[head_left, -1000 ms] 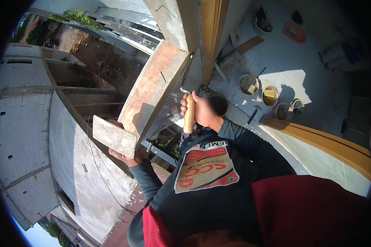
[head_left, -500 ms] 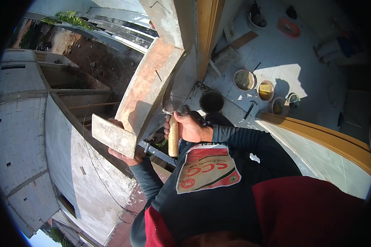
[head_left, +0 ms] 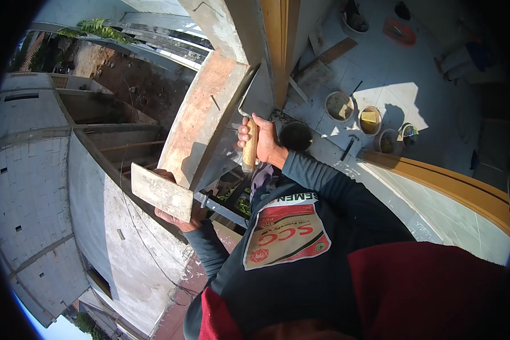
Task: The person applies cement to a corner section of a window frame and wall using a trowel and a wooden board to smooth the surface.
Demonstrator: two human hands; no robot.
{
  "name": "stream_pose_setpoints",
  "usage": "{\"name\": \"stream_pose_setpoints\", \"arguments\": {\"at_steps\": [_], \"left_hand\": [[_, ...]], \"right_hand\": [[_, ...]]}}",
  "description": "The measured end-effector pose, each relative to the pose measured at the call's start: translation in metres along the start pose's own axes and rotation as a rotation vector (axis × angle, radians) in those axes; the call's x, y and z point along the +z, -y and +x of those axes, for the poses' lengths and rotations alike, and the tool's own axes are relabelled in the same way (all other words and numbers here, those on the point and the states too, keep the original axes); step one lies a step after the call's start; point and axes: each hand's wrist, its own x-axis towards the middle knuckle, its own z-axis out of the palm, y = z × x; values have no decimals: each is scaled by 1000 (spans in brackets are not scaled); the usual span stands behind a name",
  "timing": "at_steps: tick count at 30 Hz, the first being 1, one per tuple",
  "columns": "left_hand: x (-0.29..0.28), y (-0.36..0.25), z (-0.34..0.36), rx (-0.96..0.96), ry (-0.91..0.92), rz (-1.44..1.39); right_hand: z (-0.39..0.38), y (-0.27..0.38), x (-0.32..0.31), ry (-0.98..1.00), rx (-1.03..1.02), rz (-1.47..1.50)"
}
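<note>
My left hand (head_left: 181, 221) grips a pale, flat square board (head_left: 161, 192) from underneath, so part of the hand is hidden. The board is beside the lower end of a long concrete ledge (head_left: 201, 119) with a reddish top and a nail on it. My right hand (head_left: 264, 140) is closed round the wooden handle (head_left: 249, 153) of a trowel, to the right of the ledge. The trowel's metal neck (head_left: 242, 109) points up along the ledge's side face; whether its blade touches that face I cannot tell.
Several buckets (head_left: 339, 107) stand on a tiled floor (head_left: 391, 85) inside an orange-framed opening (head_left: 430, 175). Another person (head_left: 459, 59) is at the far right. A red tray (head_left: 399, 31) lies further back. Unfinished block walls (head_left: 34, 187) and a dirt yard (head_left: 119, 73) drop away below on the left.
My right hand with the trowel dipped toward my body half a second ago and has since risen along the ledge. My left hand and board have barely moved.
</note>
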Motion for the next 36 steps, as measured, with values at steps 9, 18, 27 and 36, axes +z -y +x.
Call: {"name": "stream_pose_setpoints", "arguments": {"at_steps": [9, 18, 27, 36], "left_hand": [[-6, 1, -1, -34, 59, 49], [-6, 7, -3, 33, 50, -29], [-1, 10, -5, 50, 50, -48], [0, 12, -3, 48, 6, -29]], "right_hand": [[-53, -23, 34, 31, -28, -161], [-1, 5, 9, -42, -53, -59], [-30, 5, 13, -58, -120, -177], [17, 7, 8, -120, -257, -405]]}}
